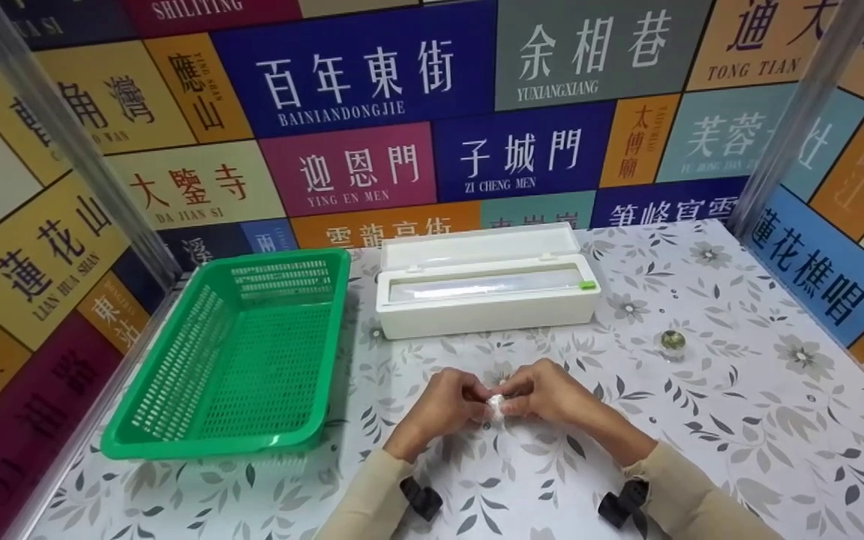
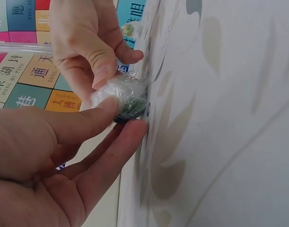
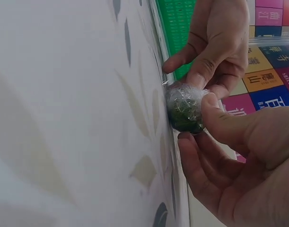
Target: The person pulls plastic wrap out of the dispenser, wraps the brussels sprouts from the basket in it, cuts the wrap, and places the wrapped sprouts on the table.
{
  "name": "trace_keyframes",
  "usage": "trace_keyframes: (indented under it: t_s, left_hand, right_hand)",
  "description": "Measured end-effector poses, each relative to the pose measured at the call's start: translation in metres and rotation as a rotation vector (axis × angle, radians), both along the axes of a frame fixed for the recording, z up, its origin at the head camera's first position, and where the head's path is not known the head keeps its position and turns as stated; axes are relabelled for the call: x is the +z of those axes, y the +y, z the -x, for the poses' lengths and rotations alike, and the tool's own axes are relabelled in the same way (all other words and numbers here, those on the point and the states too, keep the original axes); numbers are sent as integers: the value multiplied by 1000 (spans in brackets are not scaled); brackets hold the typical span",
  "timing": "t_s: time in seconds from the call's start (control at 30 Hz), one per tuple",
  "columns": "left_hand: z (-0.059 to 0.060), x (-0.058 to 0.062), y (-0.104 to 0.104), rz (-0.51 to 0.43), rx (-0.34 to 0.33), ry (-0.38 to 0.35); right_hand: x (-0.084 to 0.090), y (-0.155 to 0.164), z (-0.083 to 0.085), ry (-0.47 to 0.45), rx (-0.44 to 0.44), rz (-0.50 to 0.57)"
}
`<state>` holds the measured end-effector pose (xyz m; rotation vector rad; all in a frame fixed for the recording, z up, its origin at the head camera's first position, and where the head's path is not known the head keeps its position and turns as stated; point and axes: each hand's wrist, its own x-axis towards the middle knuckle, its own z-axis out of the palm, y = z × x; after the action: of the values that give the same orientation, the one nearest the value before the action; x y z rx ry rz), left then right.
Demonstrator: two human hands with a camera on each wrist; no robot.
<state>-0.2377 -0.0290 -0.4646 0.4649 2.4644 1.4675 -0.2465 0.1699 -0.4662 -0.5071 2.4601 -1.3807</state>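
Note:
Between both hands is a small round dark-green item wrapped in crinkled cling film, close to the tabletop. My left hand pinches it from the left with thumb and fingertips; the left wrist view shows the thumb over the wrapped ball. From the other side my right hand grips the same ball, its thumb against the film in the right wrist view. Green shows through the lower part of the wrapped ball. What exactly lies inside the film cannot be made out.
Behind the hands stands a white cling film dispenser, lid raised, with a green slider at its right end. A green plastic basket is on the left. Another film-wrapped green ball sits right on the flowered tablecloth.

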Motion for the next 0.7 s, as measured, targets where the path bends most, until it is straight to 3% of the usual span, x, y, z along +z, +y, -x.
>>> trace_keyframes:
  t_s: [0.13,0.27,0.47,0.57,0.7]
  left_hand:
    - [2,1,0,-3,-9,-34]
    - [2,3,0,40,-23,-18]
    - [2,-2,2,20,34,27]
    - [2,-3,3,29,42,95]
    - [1,-2,4,45,32,142]
  right_hand:
    - [0,-1,1,-14,-67,-11]
    - [1,-2,0,-47,-102,-17]
    - [2,-2,-1,-98,-33,1]
    - [3,-4,-3,-55,-13,-32]
    - [3,-9,-7,38,-67,-103]
